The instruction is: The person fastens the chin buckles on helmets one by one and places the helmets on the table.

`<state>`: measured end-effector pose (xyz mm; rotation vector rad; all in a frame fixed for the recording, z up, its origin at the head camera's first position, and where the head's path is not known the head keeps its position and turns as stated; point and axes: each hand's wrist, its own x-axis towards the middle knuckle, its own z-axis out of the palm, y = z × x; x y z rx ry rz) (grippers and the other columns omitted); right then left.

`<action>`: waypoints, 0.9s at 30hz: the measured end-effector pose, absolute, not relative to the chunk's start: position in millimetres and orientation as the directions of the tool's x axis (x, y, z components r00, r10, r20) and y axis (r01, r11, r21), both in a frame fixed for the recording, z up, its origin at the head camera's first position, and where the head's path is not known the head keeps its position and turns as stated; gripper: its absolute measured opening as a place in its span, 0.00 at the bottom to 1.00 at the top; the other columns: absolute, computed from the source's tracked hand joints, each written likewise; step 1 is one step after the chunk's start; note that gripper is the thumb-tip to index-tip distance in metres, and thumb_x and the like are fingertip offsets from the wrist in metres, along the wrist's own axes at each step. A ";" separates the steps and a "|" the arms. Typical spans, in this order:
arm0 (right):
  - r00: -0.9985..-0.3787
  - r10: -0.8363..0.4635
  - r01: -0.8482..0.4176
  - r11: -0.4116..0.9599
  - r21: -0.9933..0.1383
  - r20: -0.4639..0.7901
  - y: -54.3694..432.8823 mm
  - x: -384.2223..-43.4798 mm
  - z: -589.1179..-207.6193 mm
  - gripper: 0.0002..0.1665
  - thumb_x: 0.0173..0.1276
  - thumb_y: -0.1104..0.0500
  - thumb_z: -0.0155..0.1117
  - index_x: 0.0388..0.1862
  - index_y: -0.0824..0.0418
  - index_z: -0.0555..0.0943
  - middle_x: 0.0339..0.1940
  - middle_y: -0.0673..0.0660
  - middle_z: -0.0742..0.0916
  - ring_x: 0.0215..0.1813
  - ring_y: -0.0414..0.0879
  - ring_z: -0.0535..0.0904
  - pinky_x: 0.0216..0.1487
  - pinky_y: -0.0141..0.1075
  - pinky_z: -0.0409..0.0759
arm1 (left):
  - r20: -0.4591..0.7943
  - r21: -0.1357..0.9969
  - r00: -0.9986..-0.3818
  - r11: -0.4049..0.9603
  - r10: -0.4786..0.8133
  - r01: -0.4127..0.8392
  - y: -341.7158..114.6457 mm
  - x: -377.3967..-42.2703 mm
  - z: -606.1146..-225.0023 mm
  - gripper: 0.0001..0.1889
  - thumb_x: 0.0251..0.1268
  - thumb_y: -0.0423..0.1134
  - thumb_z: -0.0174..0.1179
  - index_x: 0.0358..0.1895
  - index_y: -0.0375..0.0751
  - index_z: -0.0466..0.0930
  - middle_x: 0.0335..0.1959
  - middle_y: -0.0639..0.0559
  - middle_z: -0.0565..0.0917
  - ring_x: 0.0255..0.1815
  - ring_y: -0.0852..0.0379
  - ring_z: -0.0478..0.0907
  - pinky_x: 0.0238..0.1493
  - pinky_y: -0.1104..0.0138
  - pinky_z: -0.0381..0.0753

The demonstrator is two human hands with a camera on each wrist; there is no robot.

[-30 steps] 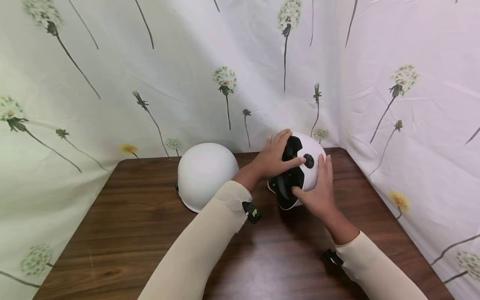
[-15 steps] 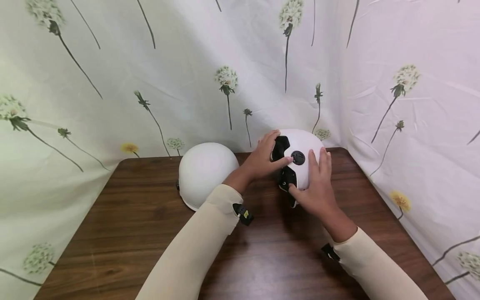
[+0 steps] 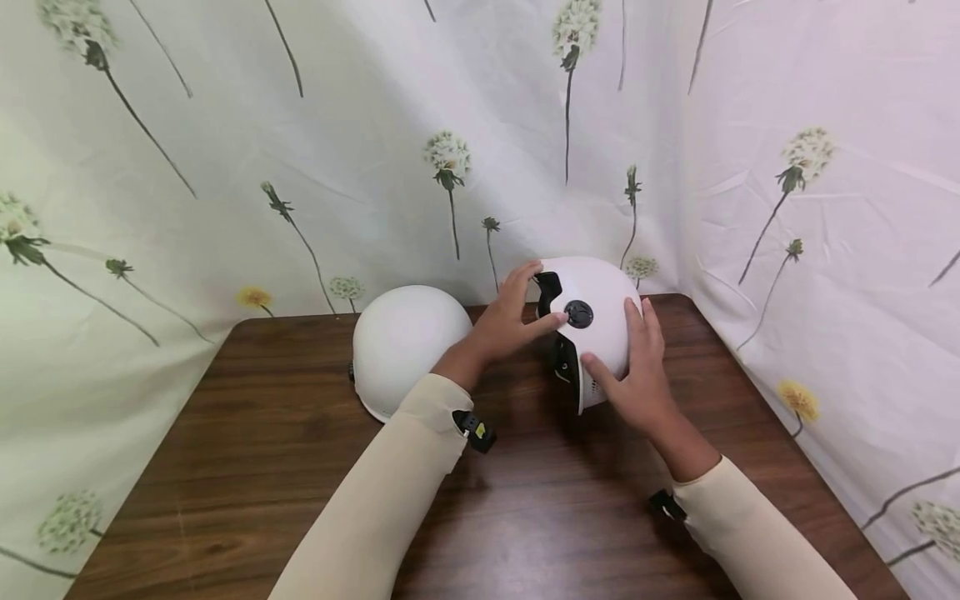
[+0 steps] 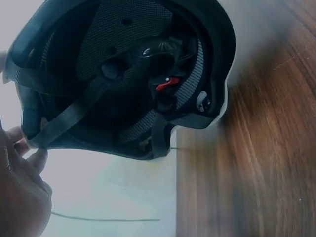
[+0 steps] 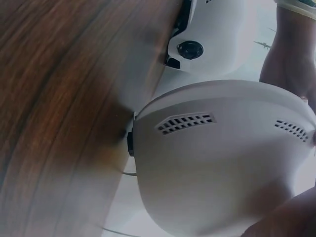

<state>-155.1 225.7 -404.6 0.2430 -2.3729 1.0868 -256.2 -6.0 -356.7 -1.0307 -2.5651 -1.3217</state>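
Both hands hold a white helmet (image 3: 607, 292) at the back right of the table. It lies tipped over, its opening facing left and a round black knob (image 3: 579, 314) facing up. My left hand (image 3: 504, 321) grips the opening's edge, thumb beside the knob and fingers at the far rim. My right hand (image 3: 641, 375) holds the shell from the right and near side, with thumb and fingers spread. In the left wrist view, the black padded inside shows straps (image 4: 66, 121) and a red buckle tab (image 4: 168, 83). Vent slots (image 5: 185, 123) mark the shell in the right wrist view.
A second white helmet (image 3: 408, 350) stands dome up to the left, partly behind the left forearm. The brown wooden table (image 3: 247, 467) meets a white dandelion-print cloth (image 3: 360, 150) at the back and right.
The held helmet has turned so its black opening faces further left and more white shell shows. My left hand has moved left with the rim; the right hand has shifted little.
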 end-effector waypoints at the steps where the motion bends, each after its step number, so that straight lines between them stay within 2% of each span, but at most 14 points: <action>1: -0.854 0.047 -0.367 0.652 -0.664 0.518 225.9 -156.0 -404.8 0.61 0.66 0.48 0.75 0.89 0.52 0.50 0.87 0.66 0.48 0.86 0.66 0.43 0.74 0.73 0.56 | 0.355 0.694 -0.770 0.401 0.531 0.597 -7.7 -256.7 -357.4 0.48 0.71 0.59 0.63 0.86 0.46 0.49 0.86 0.51 0.52 0.87 0.55 0.46 0.84 0.48 0.47; 8: -0.889 0.043 -0.340 0.603 -0.722 0.455 229.5 -161.3 -405.5 0.72 0.60 0.46 0.81 0.90 0.50 0.41 0.88 0.63 0.47 0.86 0.62 0.45 0.75 0.70 0.56 | 0.385 0.637 -0.732 0.412 0.563 0.652 -20.3 -263.0 -358.1 0.43 0.76 0.57 0.57 0.87 0.51 0.48 0.87 0.51 0.51 0.87 0.54 0.44 0.83 0.44 0.30; 11: -0.906 0.031 -0.332 0.570 -0.752 0.423 230.6 -164.3 -407.3 0.76 0.58 0.47 0.83 0.89 0.47 0.38 0.88 0.59 0.48 0.86 0.60 0.48 0.76 0.68 0.57 | 0.372 0.616 -0.729 0.435 0.575 0.657 -25.1 -265.1 -355.2 0.41 0.77 0.56 0.55 0.87 0.51 0.51 0.86 0.48 0.52 0.87 0.49 0.44 0.83 0.41 0.33; 17: -0.914 0.032 -0.326 0.536 -0.779 0.404 227.0 -167.6 -413.0 0.80 0.55 0.48 0.85 0.89 0.44 0.35 0.88 0.56 0.47 0.85 0.57 0.49 0.76 0.65 0.58 | 0.348 0.618 -0.706 0.415 0.617 0.667 -28.9 -267.4 -345.4 0.40 0.78 0.50 0.54 0.85 0.39 0.51 0.87 0.42 0.48 0.88 0.45 0.42 0.82 0.43 0.47; 20: -0.915 0.042 -0.322 0.524 -0.788 0.401 223.9 -166.8 -415.0 0.82 0.53 0.48 0.86 0.89 0.42 0.34 0.88 0.56 0.46 0.85 0.57 0.48 0.75 0.66 0.58 | 0.345 0.625 -0.689 0.392 0.637 0.675 -29.1 -268.6 -340.3 0.39 0.78 0.47 0.53 0.86 0.41 0.51 0.87 0.44 0.51 0.87 0.46 0.44 0.83 0.45 0.47; 22: -0.913 0.045 -0.323 0.526 -0.787 0.406 222.6 -166.5 -416.3 0.83 0.52 0.48 0.87 0.89 0.41 0.34 0.88 0.56 0.45 0.85 0.58 0.47 0.75 0.67 0.58 | 0.337 0.622 -0.684 0.392 0.647 0.678 -28.9 -269.0 -336.7 0.37 0.78 0.45 0.52 0.86 0.44 0.54 0.86 0.45 0.55 0.88 0.46 0.44 0.83 0.44 0.43; 27: -0.909 0.045 -0.322 0.552 -0.769 0.413 223.0 -166.4 -419.9 0.83 0.51 0.47 0.87 0.89 0.41 0.35 0.88 0.58 0.46 0.84 0.61 0.43 0.74 0.71 0.55 | 0.284 0.594 -0.706 0.460 0.648 0.661 -30.4 -267.3 -329.8 0.32 0.78 0.43 0.45 0.83 0.47 0.61 0.86 0.47 0.56 0.87 0.40 0.42 0.82 0.40 0.41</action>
